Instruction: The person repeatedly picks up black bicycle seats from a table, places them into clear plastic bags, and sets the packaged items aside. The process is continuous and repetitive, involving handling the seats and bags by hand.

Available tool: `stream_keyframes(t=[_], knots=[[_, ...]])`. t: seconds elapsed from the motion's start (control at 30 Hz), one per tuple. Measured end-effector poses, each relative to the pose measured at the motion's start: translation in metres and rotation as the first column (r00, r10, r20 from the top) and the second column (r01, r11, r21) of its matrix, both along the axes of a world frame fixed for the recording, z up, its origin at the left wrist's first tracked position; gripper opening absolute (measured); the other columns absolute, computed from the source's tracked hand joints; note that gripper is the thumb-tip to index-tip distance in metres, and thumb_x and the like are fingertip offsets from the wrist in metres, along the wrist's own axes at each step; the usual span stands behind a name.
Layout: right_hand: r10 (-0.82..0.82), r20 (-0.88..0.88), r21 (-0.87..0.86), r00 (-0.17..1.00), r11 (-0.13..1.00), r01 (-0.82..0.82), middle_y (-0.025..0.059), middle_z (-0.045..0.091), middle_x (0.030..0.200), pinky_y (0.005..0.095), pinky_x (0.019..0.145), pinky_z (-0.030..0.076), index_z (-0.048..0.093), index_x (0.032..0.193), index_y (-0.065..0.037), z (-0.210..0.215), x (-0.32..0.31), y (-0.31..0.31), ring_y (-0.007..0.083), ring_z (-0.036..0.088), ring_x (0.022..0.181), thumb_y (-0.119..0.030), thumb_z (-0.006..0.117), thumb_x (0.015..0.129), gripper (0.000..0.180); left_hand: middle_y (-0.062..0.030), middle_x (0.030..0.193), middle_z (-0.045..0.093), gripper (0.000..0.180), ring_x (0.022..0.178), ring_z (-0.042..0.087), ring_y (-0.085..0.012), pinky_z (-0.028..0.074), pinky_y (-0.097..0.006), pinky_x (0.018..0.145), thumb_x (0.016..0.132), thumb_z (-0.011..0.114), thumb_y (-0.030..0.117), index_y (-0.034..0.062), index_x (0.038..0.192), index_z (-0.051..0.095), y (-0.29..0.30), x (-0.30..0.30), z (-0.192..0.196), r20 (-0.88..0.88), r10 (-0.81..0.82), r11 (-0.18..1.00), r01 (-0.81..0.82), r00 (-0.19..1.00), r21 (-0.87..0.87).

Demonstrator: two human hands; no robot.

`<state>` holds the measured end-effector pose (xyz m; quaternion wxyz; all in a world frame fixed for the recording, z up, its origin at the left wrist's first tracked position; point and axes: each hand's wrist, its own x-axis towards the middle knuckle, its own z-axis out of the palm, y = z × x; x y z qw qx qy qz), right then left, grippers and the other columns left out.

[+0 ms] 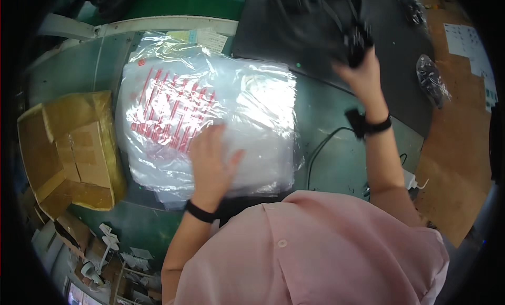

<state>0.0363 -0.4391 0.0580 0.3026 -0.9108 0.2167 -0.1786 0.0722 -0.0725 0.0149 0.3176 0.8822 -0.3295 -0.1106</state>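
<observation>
A stack of clear plastic bags [258, 142] with red print lies in front of me. My left hand [210, 155] is spread over the stack's near part, thumb apart, holding nothing that I can see. Out at the far right, my right hand [363, 76] grips a black cable bundle [357, 44], its thumb to the left. Motion smears the bundle, and its black loops [310, 13] trail leftward above a black mat [394, 89]. My right fingers are partly hidden behind the bundle.
An open cardboard box [79, 152] with yellow tape stands left of the bags. Plastic-wrapped black items [432, 81] lie at the right, by brown board [452, 147]. A black cable [315, 152] crosses the green table. Paper slips [210, 39] stick out behind the bags.
</observation>
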Motion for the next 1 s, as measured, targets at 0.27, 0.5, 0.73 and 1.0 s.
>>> stream_keyframes(t=[0.27, 0.5, 0.73, 1.0], knots=[[-0.331, -0.255, 0.247, 0.908, 0.886, 0.392, 0.0266, 0.058, 0.117, 0.0390, 0.090, 0.046, 0.036, 0.130, 0.009, -0.040, -0.176, 0.076, 0.0378, 0.058, 0.107, -0.033, 0.086, 0.060, 0.095, -0.0196, 0.117, 0.054, 0.034, 0.100, 0.055, -0.0342, 0.047, -0.044, 0.078, 0.082, 0.058, 0.008, 0.0005, 0.114, 0.049, -0.035, -0.050, -0.034, 0.065, -0.080, 0.973, 0.064, 0.995, 0.220], [-0.229, -0.255, 0.953, 0.940, 0.105, 0.284, 0.0080, 0.063, 0.105, 0.0282, 0.074, 0.054, 0.051, 0.122, 0.001, -0.062, -0.201, 0.095, 0.0159, 0.065, 0.088, -0.024, 0.075, 0.079, 0.055, -0.0157, 0.097, 0.054, 0.021, 0.088, 0.055, -0.0331, 0.052, -0.038, 0.074, 0.080, 0.057, 0.006, -0.0021, 0.100, 0.057, -0.032, -0.070, -0.021, 0.294, -0.032, 0.984, -0.022, 0.955, 0.178], [-0.269, -0.133, 0.982, 0.954, -0.170, 0.088, 0.0133, 0.067, 0.095, 0.0373, 0.066, 0.056, 0.056, 0.111, 0.001, -0.062, -0.204, 0.126, 0.0254, 0.067, 0.077, -0.023, 0.061, 0.090, 0.032, -0.0171, 0.082, 0.061, 0.010, 0.079, 0.061, -0.0334, 0.052, -0.040, 0.068, 0.077, 0.057, 0.007, 0.0009, 0.084, 0.061, -0.038, -0.051, -0.039, 0.257, -0.180, 0.956, 0.108, 0.950, 0.272], [-0.221, 0.024, 0.999, 0.975, 0.046, -0.014, 0.0175, 0.066, 0.096, 0.0352, 0.067, 0.056, 0.055, 0.111, 0.001, 0.001, -0.202, 0.157, 0.0254, 0.067, 0.077, -0.015, 0.062, 0.086, 0.030, -0.0156, 0.063, 0.058, 0.035, 0.063, 0.057, -0.0320, 0.043, -0.039, 0.060, 0.081, 0.069, 0.030, -0.0012, 0.069, 0.058, -0.005, -0.032, 0.003, -0.325, 0.077, 0.997, -0.074, 0.943, 0.022]])
